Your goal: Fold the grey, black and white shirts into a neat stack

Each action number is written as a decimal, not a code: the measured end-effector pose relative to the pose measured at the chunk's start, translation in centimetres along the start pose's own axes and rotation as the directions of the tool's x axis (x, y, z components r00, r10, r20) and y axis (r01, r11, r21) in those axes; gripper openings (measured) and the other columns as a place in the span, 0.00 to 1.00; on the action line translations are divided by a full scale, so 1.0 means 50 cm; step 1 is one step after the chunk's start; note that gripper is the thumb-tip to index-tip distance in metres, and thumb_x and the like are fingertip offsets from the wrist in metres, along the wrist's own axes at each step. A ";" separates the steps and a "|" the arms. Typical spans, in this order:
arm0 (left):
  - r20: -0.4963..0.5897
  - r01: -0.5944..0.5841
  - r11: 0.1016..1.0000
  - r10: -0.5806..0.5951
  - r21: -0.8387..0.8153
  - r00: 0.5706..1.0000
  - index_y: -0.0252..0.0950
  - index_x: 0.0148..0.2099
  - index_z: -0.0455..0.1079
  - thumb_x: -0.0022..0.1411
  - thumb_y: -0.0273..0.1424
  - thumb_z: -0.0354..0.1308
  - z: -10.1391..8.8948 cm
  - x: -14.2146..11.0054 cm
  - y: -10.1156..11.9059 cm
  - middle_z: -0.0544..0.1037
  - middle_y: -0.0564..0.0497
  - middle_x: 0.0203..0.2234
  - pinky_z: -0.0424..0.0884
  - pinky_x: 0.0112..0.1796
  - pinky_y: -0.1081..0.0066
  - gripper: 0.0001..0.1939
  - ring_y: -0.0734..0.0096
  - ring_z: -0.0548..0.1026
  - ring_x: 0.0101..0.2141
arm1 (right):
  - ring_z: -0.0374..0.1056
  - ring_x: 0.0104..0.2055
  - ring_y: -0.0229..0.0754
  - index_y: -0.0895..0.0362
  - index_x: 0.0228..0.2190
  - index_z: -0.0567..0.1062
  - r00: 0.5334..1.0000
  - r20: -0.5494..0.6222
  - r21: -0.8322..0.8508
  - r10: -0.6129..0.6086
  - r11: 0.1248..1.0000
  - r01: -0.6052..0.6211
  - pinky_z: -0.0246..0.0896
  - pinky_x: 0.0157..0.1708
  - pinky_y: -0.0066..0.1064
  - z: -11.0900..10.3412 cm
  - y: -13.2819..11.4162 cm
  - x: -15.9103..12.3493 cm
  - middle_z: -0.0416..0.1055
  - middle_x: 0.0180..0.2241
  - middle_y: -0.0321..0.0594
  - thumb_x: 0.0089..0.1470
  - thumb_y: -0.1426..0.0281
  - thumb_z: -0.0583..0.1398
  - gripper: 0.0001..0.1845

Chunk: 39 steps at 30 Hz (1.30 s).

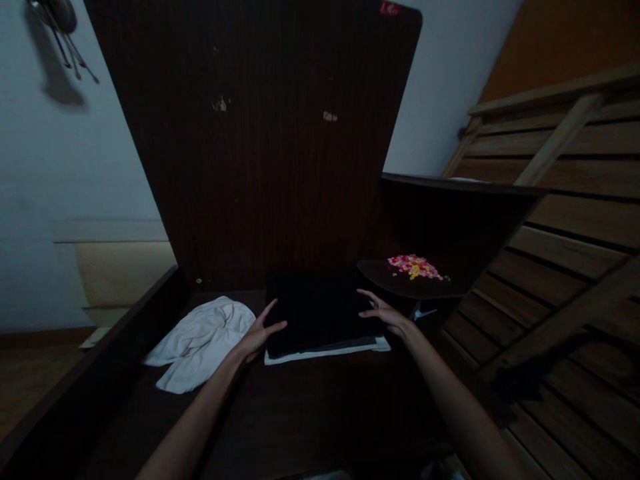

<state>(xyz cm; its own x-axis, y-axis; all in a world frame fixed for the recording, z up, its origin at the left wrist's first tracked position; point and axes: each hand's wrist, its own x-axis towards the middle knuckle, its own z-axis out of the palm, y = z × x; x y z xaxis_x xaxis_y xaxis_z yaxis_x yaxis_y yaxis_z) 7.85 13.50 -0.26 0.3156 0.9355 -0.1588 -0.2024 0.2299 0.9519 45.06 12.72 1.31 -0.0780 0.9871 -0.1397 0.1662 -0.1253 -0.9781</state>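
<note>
A flat black rectangular thing, apparently folded cloth (320,310), lies on the dark wooden surface. White and grey edges of a layer beneath it (327,349) show along its near side. My left hand (257,333) is at its left edge, thumb and fingers apart. At the right edge is my right hand (385,313), also with the fingers spread. Both hands rest on or just above the black stack; exact contact is hard to make out in the dim light. Left of my left hand lies a crumpled white cloth (207,340).
A tall dark wooden panel (280,153) rises behind the surface. Small pink, red and yellow pieces (415,267) are heaped on a rounded shelf (400,287) at right. Slatted wooden boards (565,253) stand further right. A low dark rim (100,353) borders the left side.
</note>
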 end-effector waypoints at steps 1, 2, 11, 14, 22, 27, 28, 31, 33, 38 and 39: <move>0.025 -0.020 0.999 0.019 0.042 1.000 0.46 0.69 0.51 0.46 0.31 0.72 0.000 -0.002 -0.001 0.67 0.42 0.60 0.65 0.56 0.59 0.51 0.57 0.69 0.57 | 0.52 0.66 0.52 0.46 0.57 0.65 1.000 -0.015 -0.025 -0.026 0.999 0.026 0.52 0.61 0.46 -0.003 0.000 0.006 0.59 0.63 0.42 0.36 0.71 0.69 0.44; 0.042 -0.048 0.995 0.044 0.093 0.998 0.46 0.69 0.50 0.44 0.30 0.73 0.001 -0.003 -0.002 0.65 0.43 0.62 0.62 0.58 0.59 0.54 0.57 0.66 0.59 | 0.48 0.67 0.51 0.45 0.57 0.65 0.997 -0.031 -0.053 -0.064 0.997 0.062 0.49 0.63 0.46 -0.006 -0.001 0.011 0.57 0.64 0.40 0.36 0.71 0.69 0.44; -0.044 -0.021 1.000 0.021 -0.005 0.999 0.46 0.72 0.35 0.45 0.36 0.73 0.026 -0.015 -0.016 0.62 0.41 0.63 0.64 0.58 0.59 0.63 0.57 0.66 0.59 | 0.52 0.66 0.53 0.46 0.59 0.63 0.993 -0.116 -0.074 0.022 0.997 -0.031 0.56 0.59 0.48 0.001 0.018 0.007 0.59 0.63 0.43 0.43 0.70 0.66 0.41; -0.045 -0.046 0.996 0.049 0.080 0.998 0.45 0.72 0.34 0.41 0.33 0.75 0.038 -0.017 -0.014 0.64 0.42 0.62 0.63 0.58 0.60 0.66 0.58 0.65 0.60 | 0.63 0.60 0.51 0.44 0.61 0.59 0.996 -0.082 -0.063 0.016 0.998 -0.021 0.63 0.54 0.47 0.002 0.021 0.006 0.63 0.60 0.43 0.45 0.68 0.65 0.43; 0.053 -0.184 0.672 0.211 0.717 0.976 0.42 0.63 0.62 0.38 0.32 0.73 0.008 -0.019 -0.015 0.67 0.43 0.57 0.62 0.58 0.53 0.48 0.53 0.66 0.58 | 0.62 0.60 0.51 0.50 0.53 0.69 0.951 -0.220 -0.390 -0.218 0.913 0.119 0.61 0.56 0.45 -0.010 0.043 0.034 0.70 0.55 0.44 0.40 0.71 0.67 0.36; 0.124 -0.275 0.404 0.361 0.872 0.924 0.38 0.56 0.71 0.43 0.35 0.71 0.010 -0.039 -0.004 0.55 0.39 0.64 0.59 0.59 0.51 0.35 0.45 0.60 0.62 | 0.69 0.51 0.51 0.53 0.49 0.73 0.887 -0.269 -0.735 -0.375 0.675 0.063 0.63 0.52 0.46 -0.001 0.040 0.021 0.71 0.50 0.45 0.42 0.70 0.67 0.29; 0.130 -0.292 0.366 0.407 0.883 0.904 0.38 0.53 0.73 0.47 0.36 0.69 0.013 -0.042 -0.002 0.53 0.39 0.66 0.58 0.60 0.50 0.29 0.44 0.58 0.62 | 0.68 0.52 0.52 0.53 0.48 0.74 0.864 -0.273 -0.787 -0.422 0.614 0.051 0.63 0.53 0.47 0.006 0.032 0.014 0.70 0.51 0.47 0.43 0.69 0.67 0.27; 0.169 -0.352 0.284 0.512 0.892 0.842 0.39 0.43 0.78 0.58 0.36 0.60 0.019 -0.044 -0.001 0.63 0.42 0.61 0.61 0.58 0.48 0.13 0.49 0.63 0.59 | 0.64 0.55 0.56 0.54 0.45 0.75 0.789 -0.210 -0.881 -0.577 0.462 0.103 0.61 0.53 0.53 0.048 -0.001 -0.012 0.67 0.53 0.50 0.51 0.65 0.63 0.18; 0.204 -0.386 0.263 0.525 0.884 0.826 0.39 0.41 0.77 0.62 0.35 0.55 0.022 -0.042 -0.005 0.74 0.43 0.51 0.66 0.54 0.51 0.11 0.54 0.71 0.53 | 0.63 0.56 0.55 0.52 0.45 0.76 0.765 -0.053 -0.885 -0.642 0.385 0.262 0.60 0.53 0.53 0.086 -0.026 -0.031 0.69 0.53 0.48 0.56 0.61 0.60 0.15; 0.250 -0.415 0.237 0.513 0.878 0.821 0.38 0.49 0.70 0.67 0.32 0.47 0.022 -0.041 -0.018 0.79 0.45 0.39 0.73 0.44 0.61 0.13 0.62 0.77 0.40 | 0.65 0.55 0.48 0.53 0.52 0.72 0.752 0.357 -0.787 -0.554 0.254 0.561 0.63 0.54 0.42 0.168 -0.056 -0.059 0.72 0.51 0.46 0.55 0.59 0.62 0.23; 0.257 -0.418 0.225 0.514 0.880 0.818 0.38 0.48 0.69 0.67 0.31 0.46 0.022 -0.042 -0.020 0.79 0.45 0.39 0.73 0.43 0.62 0.12 0.62 0.77 0.40 | 0.66 0.54 0.47 0.54 0.52 0.73 0.750 0.381 -0.789 -0.540 0.234 0.568 0.63 0.53 0.41 0.176 -0.054 -0.059 0.73 0.50 0.46 0.56 0.60 0.61 0.23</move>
<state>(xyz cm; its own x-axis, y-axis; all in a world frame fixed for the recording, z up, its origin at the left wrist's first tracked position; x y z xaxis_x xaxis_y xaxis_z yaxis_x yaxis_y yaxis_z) 8.39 11.01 -0.58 0.3926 0.8148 0.4266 0.6383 -0.5753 0.5114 36.20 9.28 3.04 -0.5224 0.7706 0.3649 0.7700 0.6102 -0.1863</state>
